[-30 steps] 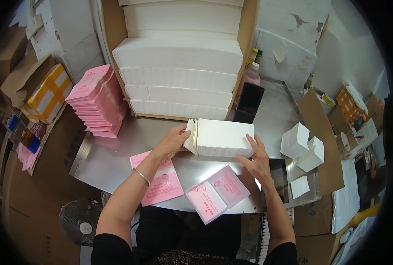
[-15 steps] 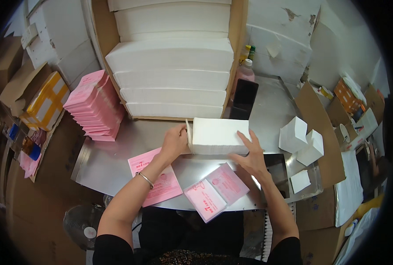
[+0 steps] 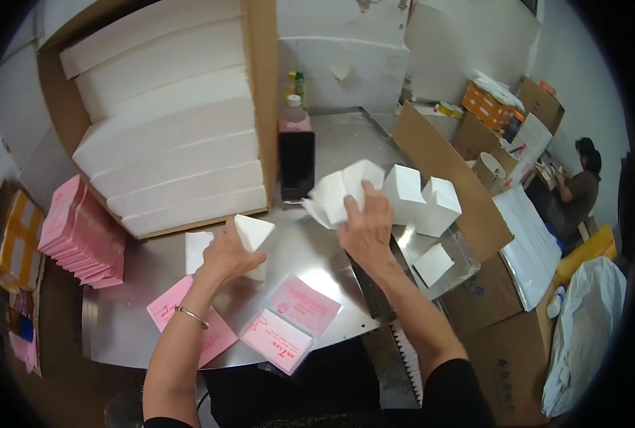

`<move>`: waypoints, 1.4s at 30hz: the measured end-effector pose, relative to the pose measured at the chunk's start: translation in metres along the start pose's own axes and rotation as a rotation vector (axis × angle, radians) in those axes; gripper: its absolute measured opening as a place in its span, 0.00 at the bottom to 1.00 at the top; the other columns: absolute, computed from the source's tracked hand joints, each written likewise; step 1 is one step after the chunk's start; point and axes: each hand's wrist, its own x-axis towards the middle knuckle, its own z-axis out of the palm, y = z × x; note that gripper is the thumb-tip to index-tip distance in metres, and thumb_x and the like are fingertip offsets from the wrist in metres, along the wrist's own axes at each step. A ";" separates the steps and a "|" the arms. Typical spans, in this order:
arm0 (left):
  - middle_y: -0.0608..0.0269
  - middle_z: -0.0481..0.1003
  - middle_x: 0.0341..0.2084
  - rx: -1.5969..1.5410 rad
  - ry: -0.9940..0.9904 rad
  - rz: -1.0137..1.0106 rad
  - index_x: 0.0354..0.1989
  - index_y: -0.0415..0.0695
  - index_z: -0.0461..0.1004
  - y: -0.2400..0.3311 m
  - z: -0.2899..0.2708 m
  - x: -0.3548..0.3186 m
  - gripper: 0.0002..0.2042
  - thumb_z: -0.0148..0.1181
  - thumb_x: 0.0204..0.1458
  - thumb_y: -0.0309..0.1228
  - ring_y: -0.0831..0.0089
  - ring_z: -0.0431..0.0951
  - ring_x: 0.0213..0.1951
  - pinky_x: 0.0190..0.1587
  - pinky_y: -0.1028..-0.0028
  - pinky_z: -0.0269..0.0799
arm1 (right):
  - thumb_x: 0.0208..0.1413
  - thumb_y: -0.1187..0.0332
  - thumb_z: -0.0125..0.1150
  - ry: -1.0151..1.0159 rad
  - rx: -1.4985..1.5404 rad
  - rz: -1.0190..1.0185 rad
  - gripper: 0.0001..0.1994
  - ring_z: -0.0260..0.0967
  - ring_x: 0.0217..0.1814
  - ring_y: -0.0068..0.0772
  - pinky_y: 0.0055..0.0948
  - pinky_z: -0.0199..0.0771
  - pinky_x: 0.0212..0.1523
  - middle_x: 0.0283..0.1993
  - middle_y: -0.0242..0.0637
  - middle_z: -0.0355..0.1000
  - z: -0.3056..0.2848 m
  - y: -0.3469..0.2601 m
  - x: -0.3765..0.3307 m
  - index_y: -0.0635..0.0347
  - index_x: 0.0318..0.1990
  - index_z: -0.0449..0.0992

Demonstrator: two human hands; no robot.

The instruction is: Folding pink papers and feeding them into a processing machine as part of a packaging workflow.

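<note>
My right hand (image 3: 367,225) is closed around a thick stack of white paper sheets (image 3: 346,187), tilted and slightly fanned, beside the white blocks on the right. My left hand (image 3: 225,253) is closed on a smaller white paper stack (image 3: 253,232) over the metal table. Just left of that hand lies a white sheet or wrapper (image 3: 197,250), partly covered by it. Near the front edge sit a pink printed packet (image 3: 210,335) under my left forearm and a clear-sleeved pink and white packet (image 3: 278,340).
A tall carton (image 3: 260,93) full of white paper stacks stands behind, with a pile of pink packets (image 3: 82,235) on its left. A black phone (image 3: 297,165) leans upright by a bottle (image 3: 294,114). White paper blocks (image 3: 405,194) stand near a cardboard flap (image 3: 449,178). Another person (image 3: 581,189) sits far right.
The view has turned right. The white stack between my hands is now in two parts: my right hand has carried the larger one right, and my left hand grips the smaller.
</note>
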 end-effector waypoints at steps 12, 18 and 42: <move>0.48 0.75 0.52 -0.888 -0.174 0.324 0.64 0.35 0.61 0.042 0.010 0.028 0.40 0.69 0.44 0.43 0.58 0.77 0.53 0.55 0.63 0.72 | 0.47 0.70 0.66 -0.405 -0.082 0.528 0.23 0.62 0.55 0.55 0.50 0.62 0.55 0.50 0.51 0.67 -0.087 0.060 -0.132 0.65 0.52 0.73; 0.57 0.75 0.46 -1.493 -0.529 -0.008 0.55 0.37 0.69 0.109 0.061 0.077 0.29 0.65 0.50 0.45 0.67 0.78 0.46 0.50 0.66 0.76 | 0.58 0.72 0.55 0.026 0.216 0.715 0.08 0.70 0.39 0.50 0.44 0.69 0.41 0.35 0.48 0.72 -0.074 0.121 -0.143 0.65 0.40 0.78; 0.38 0.65 0.63 -1.192 -0.193 0.460 0.68 0.30 0.57 0.267 0.141 0.166 0.45 0.65 0.51 0.52 0.54 0.67 0.64 0.65 0.65 0.64 | 0.70 0.71 0.50 0.469 0.727 1.058 0.11 0.67 0.38 0.21 0.25 0.79 0.38 0.38 0.33 0.64 -0.088 0.059 -0.164 0.73 0.39 0.72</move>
